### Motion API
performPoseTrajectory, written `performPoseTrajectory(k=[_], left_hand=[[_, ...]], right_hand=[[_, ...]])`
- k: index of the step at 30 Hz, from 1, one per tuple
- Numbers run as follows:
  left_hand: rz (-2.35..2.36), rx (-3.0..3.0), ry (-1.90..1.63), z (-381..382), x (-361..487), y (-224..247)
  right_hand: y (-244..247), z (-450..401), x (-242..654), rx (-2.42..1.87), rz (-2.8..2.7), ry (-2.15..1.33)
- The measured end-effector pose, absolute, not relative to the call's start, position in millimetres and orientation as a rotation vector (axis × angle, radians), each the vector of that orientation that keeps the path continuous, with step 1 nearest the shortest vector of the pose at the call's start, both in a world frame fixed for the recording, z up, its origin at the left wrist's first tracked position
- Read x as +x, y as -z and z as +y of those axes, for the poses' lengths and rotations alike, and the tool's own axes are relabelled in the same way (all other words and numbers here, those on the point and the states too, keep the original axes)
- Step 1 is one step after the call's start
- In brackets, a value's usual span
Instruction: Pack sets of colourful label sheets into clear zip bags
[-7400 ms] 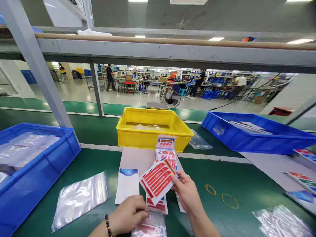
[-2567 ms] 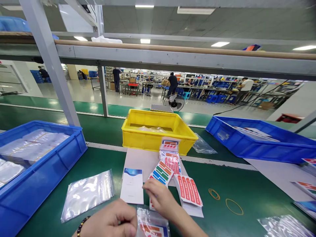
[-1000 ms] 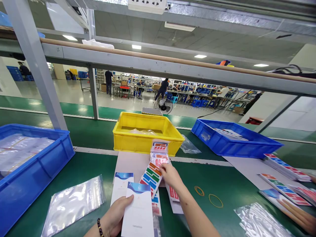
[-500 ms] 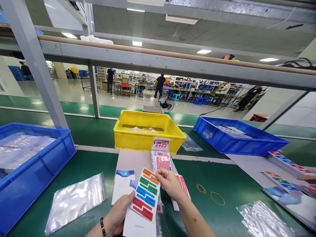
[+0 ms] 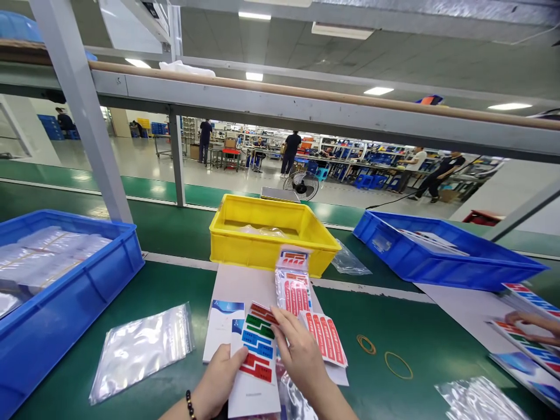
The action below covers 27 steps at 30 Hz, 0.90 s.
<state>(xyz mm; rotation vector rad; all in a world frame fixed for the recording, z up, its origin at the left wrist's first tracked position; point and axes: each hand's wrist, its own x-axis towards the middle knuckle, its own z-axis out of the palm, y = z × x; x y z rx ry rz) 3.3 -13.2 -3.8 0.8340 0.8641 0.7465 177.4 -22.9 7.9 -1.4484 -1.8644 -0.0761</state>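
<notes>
My left hand [image 5: 221,373], with a beaded bracelet on the wrist, grips a white booklet [image 5: 254,399] and a colourful sticker sheet [image 5: 258,344] lying over it, thumb on the sheet's left edge. The fingers of my right hand [image 5: 300,350] are spread, with their tips at the sheet's upper right edge. Left of the sheet lies a blue-topped white booklet [image 5: 224,326]. Red-and-white label sheets [image 5: 324,338] lie to the right of my right hand. Beyond it are bagged stickers [image 5: 293,289], in front of the yellow bin.
A yellow bin [image 5: 266,255] stands ahead, between a left blue bin [image 5: 79,291] and a right blue bin [image 5: 437,268]. Clear bags [image 5: 142,350] lie at left, more bags [image 5: 479,399] at lower right. Rubber bands [image 5: 398,366] lie right. Another person's hand [image 5: 536,325] touches sheets at far right.
The sticker sheet now lies lower and more upright over the booklet. My right hand has opened from its pinch on the sheet's corner. The other person's hand reaches further in. The view has shifted slightly.
</notes>
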Motion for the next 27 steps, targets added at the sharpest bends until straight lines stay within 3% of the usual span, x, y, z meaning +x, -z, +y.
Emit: performPoseTrajectory(k=[8, 20, 27], left_hand=[[0.86, 0.603, -0.763, -14.6, 6.8, 5.1], [0.597, 0.487, -0.521, -18.7, 4.6, -9.0], [0.473, 0.471, -0.382, -16.9, -3.3, -17.2]], right_hand=[[-9.4, -24.9, 179.0, -1.393, -1.862, 0.108], [-38.2, -29.6, 194.1, -1.428, -1.542, -1.055], [-41.7, 4.3, 228.1, -1.298, -0.899, -1.02]])
